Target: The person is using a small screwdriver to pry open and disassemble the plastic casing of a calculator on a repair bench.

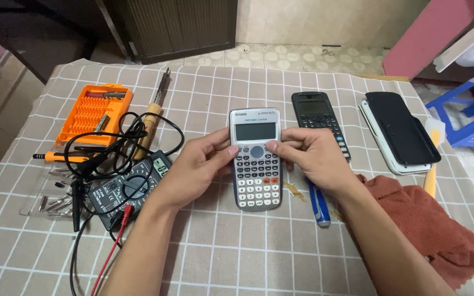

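Both hands were on one item: a grey scientific calculator, held face up, its top raised toward the camera and lower edge near the checked cloth covering the counter.

Left hand: partly closed, fingers curled behind the calc's left edge, thumb pressed on the front just below the display. Gripping.

Right hand: same arrangement on the right edge, thumb tip on the front near the round centre key, approx. level with the left thumb. Fingers wrapped behind the body. Gripping.

Adjacent items: a black calculator lay flat just beyond the right hand. Further right, a black slide cover rested on a white-edged case. A blue-handled tool lay under the right wrist, next to a rust-coloured rag. To the left: a multimeter with black and red leads, an orange bit holder, a wooden-handled soldering iron, an orange-handled screwdriver.

Obscured / unclear: fingertips of both hands hidden behind the calc, so back-side contact not verified. Blue tool's upper part covered by the right hand. Black calc's lower left corner masked by the knuckles. Small metal bits at far left sat in clear packaging; type not discernible.
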